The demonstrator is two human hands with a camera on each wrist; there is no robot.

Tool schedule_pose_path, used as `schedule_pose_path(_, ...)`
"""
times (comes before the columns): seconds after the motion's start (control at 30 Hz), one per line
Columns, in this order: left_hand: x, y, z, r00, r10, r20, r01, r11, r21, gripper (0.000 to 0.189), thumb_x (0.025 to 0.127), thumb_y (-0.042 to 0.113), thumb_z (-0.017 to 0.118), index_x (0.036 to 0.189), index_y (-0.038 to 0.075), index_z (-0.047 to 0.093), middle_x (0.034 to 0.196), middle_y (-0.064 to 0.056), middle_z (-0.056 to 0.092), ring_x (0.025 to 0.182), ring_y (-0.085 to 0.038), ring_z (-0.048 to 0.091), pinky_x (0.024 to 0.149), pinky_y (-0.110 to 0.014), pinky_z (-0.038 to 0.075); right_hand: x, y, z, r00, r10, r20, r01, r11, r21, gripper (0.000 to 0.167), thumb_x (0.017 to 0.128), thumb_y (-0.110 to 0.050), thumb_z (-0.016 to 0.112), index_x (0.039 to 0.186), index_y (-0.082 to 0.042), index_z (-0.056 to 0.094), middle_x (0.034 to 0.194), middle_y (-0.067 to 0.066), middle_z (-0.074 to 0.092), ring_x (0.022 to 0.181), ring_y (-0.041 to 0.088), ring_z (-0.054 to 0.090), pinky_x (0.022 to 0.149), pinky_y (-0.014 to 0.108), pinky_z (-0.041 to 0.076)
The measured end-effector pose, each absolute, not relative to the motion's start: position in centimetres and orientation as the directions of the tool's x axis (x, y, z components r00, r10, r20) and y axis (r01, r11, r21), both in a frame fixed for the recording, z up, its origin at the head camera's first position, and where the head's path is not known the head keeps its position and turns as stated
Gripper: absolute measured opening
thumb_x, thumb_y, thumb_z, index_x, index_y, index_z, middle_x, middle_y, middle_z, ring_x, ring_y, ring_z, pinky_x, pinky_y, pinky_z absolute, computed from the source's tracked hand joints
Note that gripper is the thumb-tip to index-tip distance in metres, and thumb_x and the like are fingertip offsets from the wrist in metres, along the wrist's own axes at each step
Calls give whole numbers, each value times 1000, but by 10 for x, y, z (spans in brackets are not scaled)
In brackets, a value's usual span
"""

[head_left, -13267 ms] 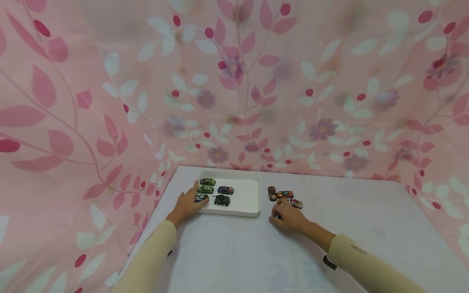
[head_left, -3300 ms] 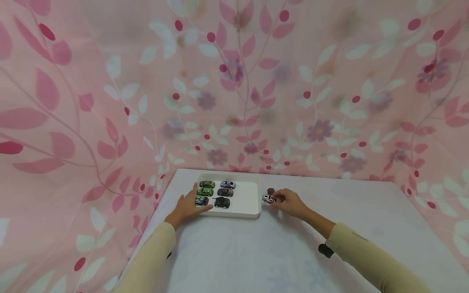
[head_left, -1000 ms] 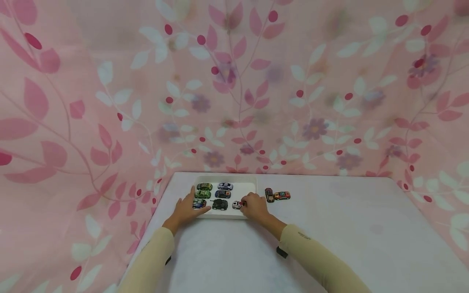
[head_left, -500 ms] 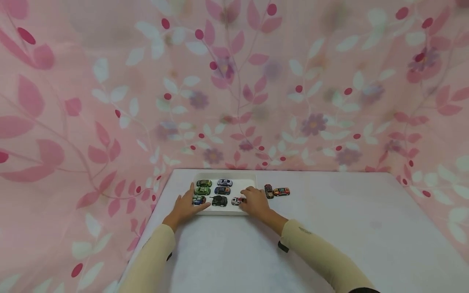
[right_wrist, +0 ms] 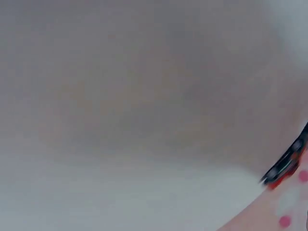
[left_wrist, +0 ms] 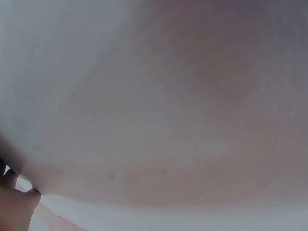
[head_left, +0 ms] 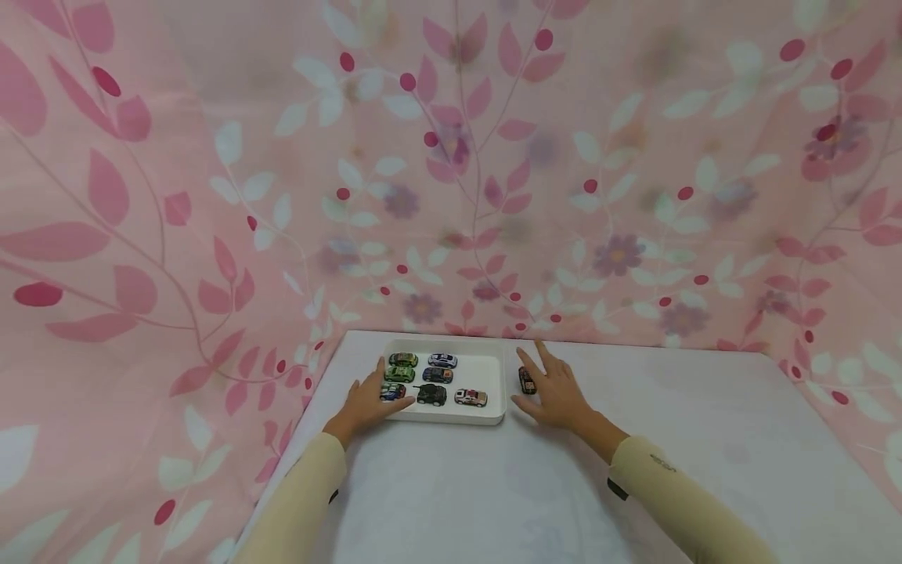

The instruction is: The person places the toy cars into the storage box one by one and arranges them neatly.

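Note:
A white tray (head_left: 489, 372) holds several toy cars in the head view. My left hand (head_left: 362, 403) rests at its left edge, thumb extended along the front rim beside a blue-green car (head_left: 393, 392). Next to that stand a black tank-like toy (head_left: 431, 394) and a white-and-red car (head_left: 470, 397). To the right of the tray, my right hand (head_left: 560, 392) spreads its fingers over a dark red-and-black car (head_left: 526, 381); an orange car is hidden beneath it. The right wrist view catches part of a black-and-red toy car (right_wrist: 287, 166) at its edge.
Farther back in the tray sit a yellow-green car (head_left: 403, 359), a bright green car (head_left: 399, 375), a white-blue car (head_left: 442, 360) and a dark blue car (head_left: 438, 376). A white cloth (head_left: 669, 407) covers the table; a pink floral curtain (head_left: 493, 235) hangs behind.
My right hand has set the white-and-red car down in the tray's front row, released it, and moved right to the loose cars. Earlier, the white-blue car joined the back row. My left hand stays put.

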State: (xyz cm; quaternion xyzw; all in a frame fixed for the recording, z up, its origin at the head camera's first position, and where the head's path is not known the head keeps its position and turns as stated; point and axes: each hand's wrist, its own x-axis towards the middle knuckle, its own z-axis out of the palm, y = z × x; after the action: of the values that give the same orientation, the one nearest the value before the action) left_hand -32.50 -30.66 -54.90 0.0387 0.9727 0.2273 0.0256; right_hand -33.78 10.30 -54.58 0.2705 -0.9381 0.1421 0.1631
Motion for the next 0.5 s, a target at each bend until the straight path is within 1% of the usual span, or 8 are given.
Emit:
schedule_pose_path(0.1, -327, -303, -549, -996, 81, -33, 58, 898, 437, 125, 78, 77, 61, 159, 4, 0, 160, -21, 29, 148, -38, 28, 120, -64, 8, -341, 133, -547, -794, -455, 403, -539, 834, -121, 92, 86, -60, 63, 159, -23, 21, 166, 19, 4, 137, 44, 38, 114, 64, 24)
schedule_pose_path(0.17, -327, -302, -550, -996, 80, -43, 54, 900, 433, 124, 78, 76, 61, 159, 4, 0, 160, -21, 28, 148, -38, 28, 119, -65, 8, -340, 151, -549, -783, -469, 408, -539, 839, -71, 92, 84, -61, 64, 158, -21, 26, 165, 21, 7, 135, 45, 41, 114, 65, 20)
schedule_pose_path(0.27, -326, -302, -551, -996, 79, -50, 50, 903, 427, 124, 79, 75, 61, 158, 2, 0, 160, -22, 28, 147, -40, 29, 119, -65, 9, -336, 172, -551, -785, -481, 390, -530, 848, -20, 91, 83, -62, 64, 157, -21, 29, 165, 20, 7, 136, 43, 39, 115, 67, 17)
schedule_pose_path(0.37, -325, -303, -553, -996, 77, -47, 50, 902, 429, 125, 78, 76, 61, 158, 2, 1, 159, -23, 29, 147, -40, 29, 119, -65, 9, -332, 187, -550, -794, -464, 393, -510, 860, -14, 93, 82, -62, 64, 157, -21, 27, 165, 20, 7, 136, 44, 40, 114, 67, 20)
schedule_pose_path(0.5, -326, -307, -548, -996, 78, -41, 52, 899, 436, 126, 77, 77, 61, 159, 3, 0, 160, -23, 28, 147, -40, 29, 119, -65, 7, -335, 200, -549, -763, -449, 465, -514, 858, -14, 95, 81, -58, 67, 158, -19, 26, 165, 22, 7, 137, 44, 39, 111, 66, 27)
